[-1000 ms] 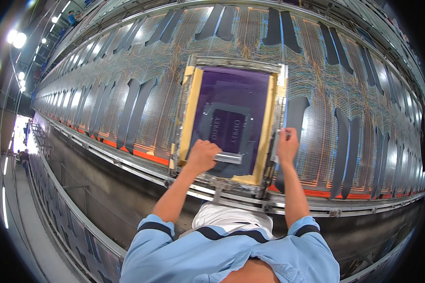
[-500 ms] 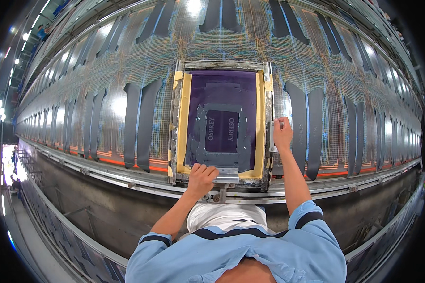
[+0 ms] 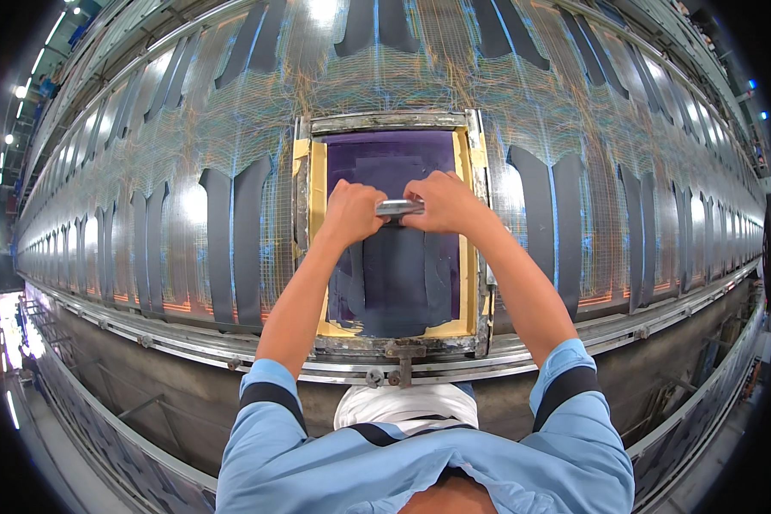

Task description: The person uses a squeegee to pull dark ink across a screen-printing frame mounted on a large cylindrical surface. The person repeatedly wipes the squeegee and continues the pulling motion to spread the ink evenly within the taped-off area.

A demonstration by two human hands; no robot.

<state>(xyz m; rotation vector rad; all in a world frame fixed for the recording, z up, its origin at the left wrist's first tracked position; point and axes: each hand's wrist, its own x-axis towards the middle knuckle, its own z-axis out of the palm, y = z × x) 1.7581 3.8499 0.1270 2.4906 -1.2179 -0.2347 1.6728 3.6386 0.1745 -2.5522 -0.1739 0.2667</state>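
Observation:
A silver, metal-handled squeegee [image 3: 399, 207] stands across the upper middle of a printing screen [image 3: 391, 156], with both my hands gripping its ends. My left hand [image 3: 354, 212] is closed on its left end, and my right hand [image 3: 441, 204] on its right end. Dark grey ink [image 3: 394, 283] coats the purple mesh from the squeegee down to the near end. Yellow tape [image 3: 319, 197] lines the inside of the worn metal frame [image 3: 377, 122]. The squeegee's blade is mostly hidden.
Dark fabric strips [image 3: 535, 223] lie in pairs on the long table, which is marked with coloured grid lines. A metal rail [image 3: 274, 353] with small stops runs along its near edge. A clamp-like bracket [image 3: 405, 360] sits at the frame's near side.
My left hand has moved away from me with the squeegee. My right hand has left the frame's right side and taken the squeegee's other end. Ink now covers the lettered window.

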